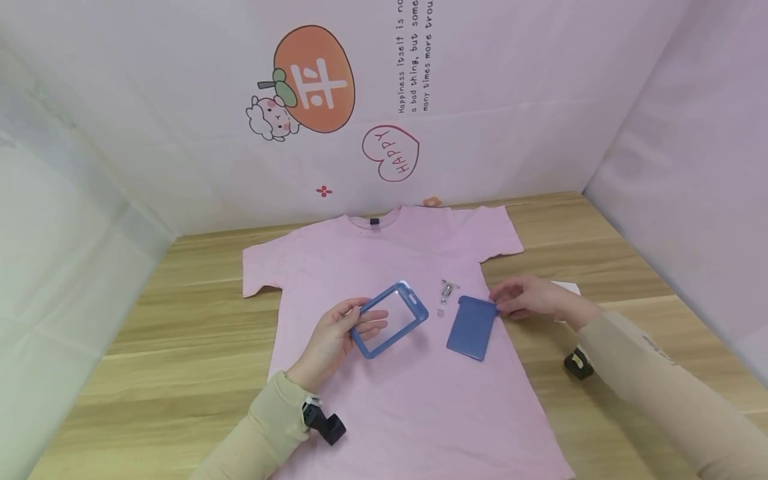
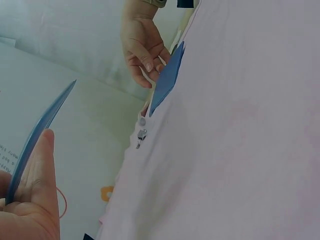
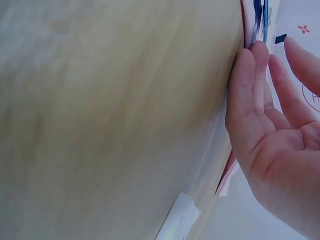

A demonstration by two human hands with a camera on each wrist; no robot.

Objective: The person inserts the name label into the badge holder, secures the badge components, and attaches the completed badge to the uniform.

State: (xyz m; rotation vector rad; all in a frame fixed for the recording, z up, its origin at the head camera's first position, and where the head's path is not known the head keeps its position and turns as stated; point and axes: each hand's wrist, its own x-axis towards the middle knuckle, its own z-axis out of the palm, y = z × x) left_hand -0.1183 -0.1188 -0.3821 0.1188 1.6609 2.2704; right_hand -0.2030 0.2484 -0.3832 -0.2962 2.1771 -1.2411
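My left hand [image 1: 327, 340] grips a blue badge-holder frame [image 1: 367, 349] with a clear window, raised over a pink T-shirt [image 1: 384, 407]. Its thumb lies on the near edge and the other fingers show through the window. A flat blue badge-holder panel [image 1: 472, 328] lies on the shirt to the right. Beside that panel's upper right corner is my right hand [image 1: 528, 298], its fingers loosely bent; whether they touch the panel cannot be told. Between frame and panel lies a small metal badge clip [image 1: 447, 291] with a clear strap piece [image 1: 441, 313].
The T-shirt is spread flat on a wood-grain table [image 1: 150, 373]. A white card [image 1: 567, 288] lies partly behind the right hand; a white item [image 3: 180, 217] also shows in the right wrist view. Printed white cloth [image 1: 480, 133] walls the back, with plain cloth at both sides.
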